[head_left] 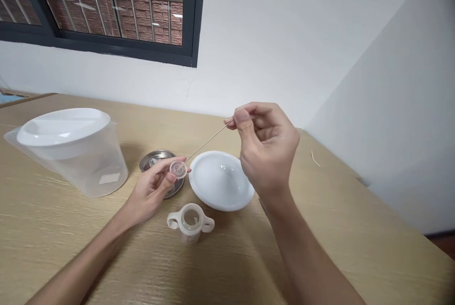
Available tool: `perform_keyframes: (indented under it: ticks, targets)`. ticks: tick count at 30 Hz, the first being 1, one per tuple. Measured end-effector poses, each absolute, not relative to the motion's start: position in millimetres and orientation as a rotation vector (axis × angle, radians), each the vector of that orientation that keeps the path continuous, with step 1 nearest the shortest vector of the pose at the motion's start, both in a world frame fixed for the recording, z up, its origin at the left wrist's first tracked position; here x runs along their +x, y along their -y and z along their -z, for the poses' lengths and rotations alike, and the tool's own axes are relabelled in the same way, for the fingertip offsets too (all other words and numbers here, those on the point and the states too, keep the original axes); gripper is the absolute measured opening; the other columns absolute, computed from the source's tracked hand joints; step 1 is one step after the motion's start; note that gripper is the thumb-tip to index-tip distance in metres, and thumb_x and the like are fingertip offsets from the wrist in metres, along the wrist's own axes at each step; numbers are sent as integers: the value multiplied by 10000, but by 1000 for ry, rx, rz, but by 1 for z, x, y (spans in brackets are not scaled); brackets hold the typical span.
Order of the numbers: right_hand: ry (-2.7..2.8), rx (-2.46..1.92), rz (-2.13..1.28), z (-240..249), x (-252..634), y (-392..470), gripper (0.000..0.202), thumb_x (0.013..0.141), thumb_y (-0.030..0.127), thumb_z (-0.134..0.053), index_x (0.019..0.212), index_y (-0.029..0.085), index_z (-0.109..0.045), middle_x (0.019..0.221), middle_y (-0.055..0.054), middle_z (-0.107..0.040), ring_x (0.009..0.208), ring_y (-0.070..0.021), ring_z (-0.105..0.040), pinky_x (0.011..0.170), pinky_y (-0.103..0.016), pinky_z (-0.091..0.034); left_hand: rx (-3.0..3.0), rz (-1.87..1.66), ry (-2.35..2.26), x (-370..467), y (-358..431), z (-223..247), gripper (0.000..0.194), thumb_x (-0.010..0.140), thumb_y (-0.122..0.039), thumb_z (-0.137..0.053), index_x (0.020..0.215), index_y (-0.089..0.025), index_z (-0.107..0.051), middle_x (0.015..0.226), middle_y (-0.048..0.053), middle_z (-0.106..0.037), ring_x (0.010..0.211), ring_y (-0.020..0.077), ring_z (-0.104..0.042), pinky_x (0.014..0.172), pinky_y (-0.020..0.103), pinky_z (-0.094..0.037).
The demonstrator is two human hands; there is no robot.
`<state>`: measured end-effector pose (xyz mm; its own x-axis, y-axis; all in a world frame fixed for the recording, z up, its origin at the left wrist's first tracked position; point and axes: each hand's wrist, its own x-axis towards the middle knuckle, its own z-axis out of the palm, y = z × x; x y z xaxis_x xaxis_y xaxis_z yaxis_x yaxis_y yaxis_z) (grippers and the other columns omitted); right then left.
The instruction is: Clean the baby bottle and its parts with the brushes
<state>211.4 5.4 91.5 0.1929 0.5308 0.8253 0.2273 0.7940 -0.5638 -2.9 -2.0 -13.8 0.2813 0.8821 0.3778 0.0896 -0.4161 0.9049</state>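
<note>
My left hand (156, 185) is closed, pinching a small clear round piece (178, 169) that looks like a bottle nipple, between thumb and fingers. Raised to the right, my right hand (268, 141) grips one end of a thin metal wire (209, 139) between thumb and forefinger. The wire slants down to the left, its lower end at the middle of the clear piece; whether it carries bristles I cannot tell. Below stands a clear baby bottle (190, 236), uncapped, with a white two-handled collar (208, 224). Behind my left hand, partly hidden, is a round metal dish (145, 160) holding a clear part.
A white bowl (222, 182) sits between my hands on the wooden table (142, 267). To the left stands a large translucent pitcher (92, 167) with a white lid (67, 125). A short pale strip (314, 159) lies at the right, near the wall (398, 120).
</note>
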Motion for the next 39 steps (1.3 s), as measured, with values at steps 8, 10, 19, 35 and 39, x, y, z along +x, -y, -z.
perform_keyframes:
  ticks: [8, 10, 19, 35, 39]
  targets:
    - [1507, -684, -480, -66, 182, -4, 34, 934, 233, -602, 903, 218, -602, 813, 5, -690, 784, -133, -698, 777, -290, -578, 1674, -1239, -916, -1, 2, 11, 462, 964, -457, -542, 1334, -181, -565, 1223, 139, -701, 1099, 263, -654, 947, 345, -494]
    - [1540, -698, -511, -57, 176, -8, 39, 928, 236, -604, 897, 214, -609, 821, 4, -691, 790, -130, -695, 785, -289, -570, 1668, -1251, -914, 0, 2, 10, 474, 958, -470, -548, 1327, -173, -570, 1214, 146, -703, 1101, 267, -652, 938, 344, -498]
    - [1715, -748, -457, -39, 164, -9, 79, 934, 230, -575, 896, 206, -640, 844, -7, -708, 791, -127, -663, 746, -266, -532, 1571, -1295, -859, -1, 2, 6, 482, 941, -471, -578, 1329, -185, -585, 1168, 112, -702, 895, 212, -656, 750, 271, -499]
    - [1564, -715, -486, -63, 183, -5, 57, 930, 239, -601, 891, 210, -631, 819, 3, -702, 782, -132, -702, 757, -276, -573, 1576, -1195, -793, 0, 2, 12, 420, 973, -420, -546, 1337, -214, -574, 1222, 111, -693, 1083, 222, -628, 946, 294, -450]
    - [1528, -697, -461, -72, 188, -1, 52, 928, 219, -612, 887, 205, -641, 809, 6, -708, 768, -130, -708, 761, -283, -584, 1648, -1210, -832, 0, 5, 6, 431, 979, -417, -532, 1348, -197, -558, 1214, 121, -700, 1062, 233, -646, 909, 300, -480]
